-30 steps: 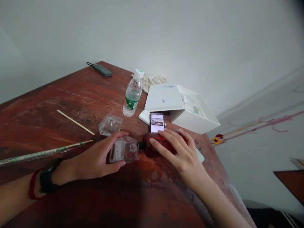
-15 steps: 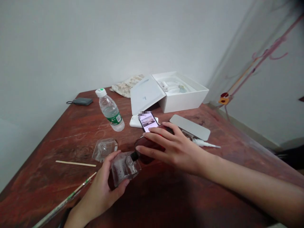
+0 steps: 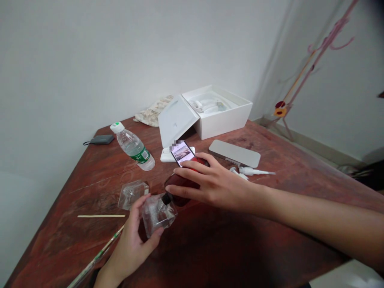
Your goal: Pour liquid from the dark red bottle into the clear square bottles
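My left hand [image 3: 129,244] is shut around a clear square glass bottle [image 3: 157,214] that tilts at the near middle of the table. My right hand [image 3: 216,186] lies over a dark red bottle [image 3: 180,186], gripping it on its side. A short black neck [image 3: 166,198] joins the two bottles, and their mouths are pressed together there. Just beyond my left hand, a second clear glass bottle [image 3: 132,195] lies on the wood, untouched. A smartphone [image 3: 182,153] with a lit screen rests just past my right fingers.
The worn red-brown wooden table [image 3: 75,188] holds a water bottle [image 3: 133,148], an open white box [image 3: 216,114], a silver flat case [image 3: 234,153], small white plastic parts [image 3: 252,171], a thin wooden stick [image 3: 101,216] and a painted rod [image 3: 96,260]. A wall stands behind.
The view has swung, so the table sits lower and the wall fills more. My right arm now reaches in from the right. Both hands still hold the bottles together at their necks.
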The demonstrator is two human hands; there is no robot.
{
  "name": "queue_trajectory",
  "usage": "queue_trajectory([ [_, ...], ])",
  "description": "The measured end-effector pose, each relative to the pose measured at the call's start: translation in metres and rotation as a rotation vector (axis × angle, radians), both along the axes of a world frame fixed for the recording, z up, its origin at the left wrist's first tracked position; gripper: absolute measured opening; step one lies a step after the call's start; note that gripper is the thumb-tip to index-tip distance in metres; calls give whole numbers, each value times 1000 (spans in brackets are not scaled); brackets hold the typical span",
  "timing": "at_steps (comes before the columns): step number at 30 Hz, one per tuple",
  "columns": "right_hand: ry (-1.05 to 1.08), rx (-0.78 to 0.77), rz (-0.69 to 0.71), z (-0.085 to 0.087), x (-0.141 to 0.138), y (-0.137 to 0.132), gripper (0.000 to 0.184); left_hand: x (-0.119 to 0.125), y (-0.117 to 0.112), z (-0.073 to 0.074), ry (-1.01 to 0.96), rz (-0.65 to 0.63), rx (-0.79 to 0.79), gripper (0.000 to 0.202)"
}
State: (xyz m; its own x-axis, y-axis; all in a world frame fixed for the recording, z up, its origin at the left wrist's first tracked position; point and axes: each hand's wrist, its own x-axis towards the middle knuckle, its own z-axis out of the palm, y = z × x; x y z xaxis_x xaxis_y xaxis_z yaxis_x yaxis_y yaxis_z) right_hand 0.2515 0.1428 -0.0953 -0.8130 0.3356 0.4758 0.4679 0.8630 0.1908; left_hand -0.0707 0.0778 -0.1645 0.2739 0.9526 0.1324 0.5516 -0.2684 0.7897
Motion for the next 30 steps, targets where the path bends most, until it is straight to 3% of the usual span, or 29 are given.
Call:
queue_trajectory([
  [30,3,5,0,0,-1,-1,52,-2,0,-5,40,-22,-13,72],
])
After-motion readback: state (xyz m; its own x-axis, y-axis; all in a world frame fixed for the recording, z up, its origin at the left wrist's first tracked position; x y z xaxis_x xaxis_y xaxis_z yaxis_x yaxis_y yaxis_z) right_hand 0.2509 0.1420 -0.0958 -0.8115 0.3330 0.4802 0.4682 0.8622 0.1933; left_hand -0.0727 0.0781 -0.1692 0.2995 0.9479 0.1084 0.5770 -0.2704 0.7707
